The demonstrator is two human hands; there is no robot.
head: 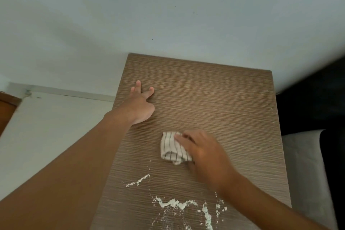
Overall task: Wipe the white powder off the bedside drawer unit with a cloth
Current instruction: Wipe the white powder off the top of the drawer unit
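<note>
Right hand (pixel 203 155) presses the bunched cloth (pixel 173 148) mid-top of the drawer unit (pixel 214 99); left hand (pixel 141 104) lies flat, empty, near the left edge. We should sweep firmly through the white powder (pixel 175 202) along the near edge.

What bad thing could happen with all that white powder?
The white powder lies near the front edge of the brown wood-grain drawer unit top, so a wipe toward the person could push it off. The right hand holds only a small bunched striped cloth, which may smear rather than lift it.
</note>
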